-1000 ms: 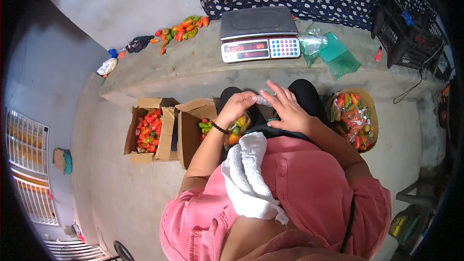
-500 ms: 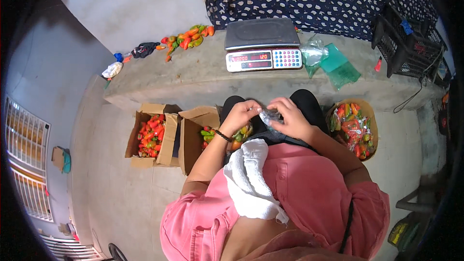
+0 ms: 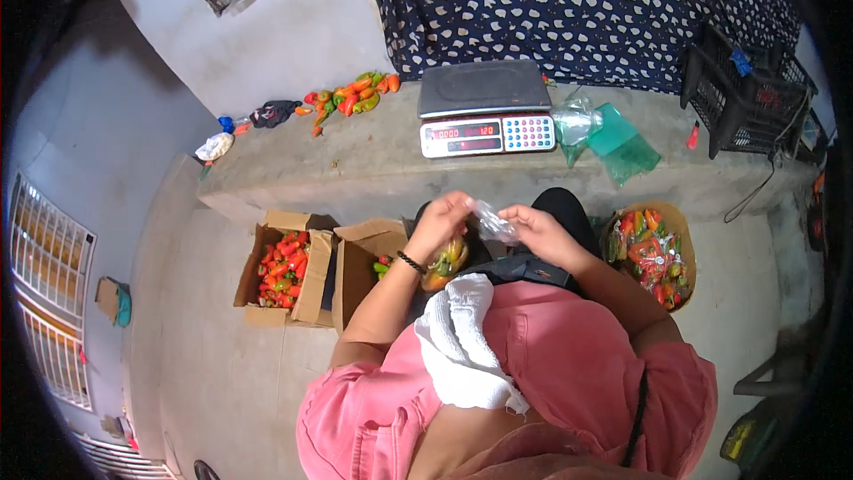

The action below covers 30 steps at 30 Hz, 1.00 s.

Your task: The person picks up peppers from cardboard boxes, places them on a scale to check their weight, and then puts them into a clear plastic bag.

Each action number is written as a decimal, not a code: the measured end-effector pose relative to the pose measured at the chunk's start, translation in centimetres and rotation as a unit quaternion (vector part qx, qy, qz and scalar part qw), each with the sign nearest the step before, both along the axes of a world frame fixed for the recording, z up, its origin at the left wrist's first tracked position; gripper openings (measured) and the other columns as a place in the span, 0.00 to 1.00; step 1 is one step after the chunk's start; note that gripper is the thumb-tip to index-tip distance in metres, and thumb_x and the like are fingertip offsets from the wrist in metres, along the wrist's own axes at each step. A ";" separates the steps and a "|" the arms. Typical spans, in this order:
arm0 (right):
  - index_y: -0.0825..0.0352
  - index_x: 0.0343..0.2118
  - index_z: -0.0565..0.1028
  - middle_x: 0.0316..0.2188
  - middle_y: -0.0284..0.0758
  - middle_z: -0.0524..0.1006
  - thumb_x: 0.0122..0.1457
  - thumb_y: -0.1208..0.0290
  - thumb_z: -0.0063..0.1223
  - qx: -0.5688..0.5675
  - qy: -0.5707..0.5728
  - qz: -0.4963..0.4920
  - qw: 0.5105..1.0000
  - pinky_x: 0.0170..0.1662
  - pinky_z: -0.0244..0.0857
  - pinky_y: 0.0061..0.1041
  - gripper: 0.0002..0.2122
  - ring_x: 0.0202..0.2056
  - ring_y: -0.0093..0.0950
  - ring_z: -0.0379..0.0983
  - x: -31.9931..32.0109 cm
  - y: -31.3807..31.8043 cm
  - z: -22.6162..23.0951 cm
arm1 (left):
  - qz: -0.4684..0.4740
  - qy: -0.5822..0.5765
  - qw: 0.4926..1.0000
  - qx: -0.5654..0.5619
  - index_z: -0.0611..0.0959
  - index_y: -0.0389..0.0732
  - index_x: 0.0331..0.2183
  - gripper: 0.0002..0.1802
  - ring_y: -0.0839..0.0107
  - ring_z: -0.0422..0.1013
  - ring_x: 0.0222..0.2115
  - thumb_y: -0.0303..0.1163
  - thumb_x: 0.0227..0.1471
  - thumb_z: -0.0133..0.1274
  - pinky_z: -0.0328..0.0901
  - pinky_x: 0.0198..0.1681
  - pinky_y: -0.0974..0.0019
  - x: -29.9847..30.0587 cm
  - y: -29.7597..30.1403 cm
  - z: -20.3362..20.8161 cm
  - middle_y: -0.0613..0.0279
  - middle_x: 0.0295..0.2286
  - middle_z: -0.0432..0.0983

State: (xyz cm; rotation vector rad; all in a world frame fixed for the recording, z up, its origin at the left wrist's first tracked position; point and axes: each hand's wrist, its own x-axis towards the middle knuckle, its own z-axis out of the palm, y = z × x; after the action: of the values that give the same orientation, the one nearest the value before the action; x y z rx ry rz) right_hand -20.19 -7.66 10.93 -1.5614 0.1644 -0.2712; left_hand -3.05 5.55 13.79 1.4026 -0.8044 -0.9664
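A crumpled clear plastic bag [image 3: 494,224] stretches between my two hands above my lap. My left hand [image 3: 446,216], with a dark beaded bracelet at the wrist, pinches one end of it. Its other end is pinched by my right hand [image 3: 538,231]. Just below my left hand, yellow, orange and green peppers [image 3: 444,265] show through shiny plastic, partly covered by the wrist. Whether they hang from the hand or rest on something, I cannot tell. An open cardboard box [image 3: 354,258] stands beside my left forearm, with a few peppers visible inside.
On the concrete ledge ahead stand a digital scale [image 3: 487,135], green plastic bags [image 3: 622,142] and a pile of loose peppers [image 3: 354,96]. Black crates [image 3: 755,93] sit at far right. Another cardboard box [image 3: 311,277] holds red peppers; a round container [image 3: 686,253] holds bagged peppers.
My hands have moved apart, drawing the clear bag out between them. More of the peppers under my left wrist shows. The whole view has shifted slightly upward.
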 end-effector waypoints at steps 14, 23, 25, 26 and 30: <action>0.62 0.60 0.40 0.60 0.47 0.38 0.33 0.65 0.68 -0.466 -0.094 -0.038 0.879 0.56 0.53 0.42 0.53 0.56 0.54 0.48 -0.5 1.3 2.8 | 0.108 0.336 0.893 -0.280 0.69 0.42 0.27 0.08 0.79 0.53 0.14 0.33 0.56 0.41 0.61 0.27 0.68 -3.6 -2.9 6.1 0.71 0.14 0.56; 0.58 0.60 0.39 0.58 0.54 0.38 0.29 0.67 0.70 -0.464 -0.222 -0.114 0.850 0.52 0.57 0.43 0.56 0.56 0.54 0.48 -0.1 1.3 3.2 | 0.121 0.433 0.835 -0.318 0.69 0.43 0.27 0.08 0.79 0.52 0.13 0.34 0.56 0.40 0.59 0.26 0.69 -1.3 -3.7 7.8 0.72 0.12 0.54; 0.58 0.60 0.40 0.58 0.54 0.38 0.28 0.66 0.71 -0.469 -0.223 -0.110 0.847 0.53 0.56 0.43 0.56 0.56 0.54 0.48 -0.2 1.3 3.0 | 0.120 0.423 0.843 -0.311 0.70 0.43 0.26 0.08 0.78 0.52 0.14 0.34 0.56 0.40 0.60 0.27 0.68 -1.7 -4.0 7.0 0.72 0.12 0.54; 0.57 0.60 0.40 0.58 0.53 0.37 0.28 0.66 0.71 -0.478 -0.211 -0.102 0.847 0.54 0.55 0.44 0.56 0.56 0.54 0.47 -0.3 1.4 3.0 | 0.118 0.412 0.850 -0.306 0.70 0.43 0.26 0.08 0.78 0.53 0.14 0.34 0.55 0.41 0.61 0.28 0.68 -2.0 -4.1 6.4 0.72 0.12 0.54; 0.57 0.60 0.44 0.58 0.52 0.37 0.29 0.64 0.70 -0.476 -0.148 -0.077 0.863 0.55 0.50 0.45 0.54 0.56 0.53 0.47 -0.7 1.6 3.0 | 0.145 0.436 0.840 -0.287 0.70 0.43 0.27 0.07 0.78 0.54 0.14 0.33 0.54 0.43 0.61 0.26 0.67 -2.1 -4.1 4.9 0.73 0.12 0.55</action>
State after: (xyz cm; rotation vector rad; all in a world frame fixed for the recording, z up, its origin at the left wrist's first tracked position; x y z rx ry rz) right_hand -20.94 -6.02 13.98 -2.4619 -0.1187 -0.8019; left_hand -5.12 1.48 18.72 0.4303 -0.1367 -0.8903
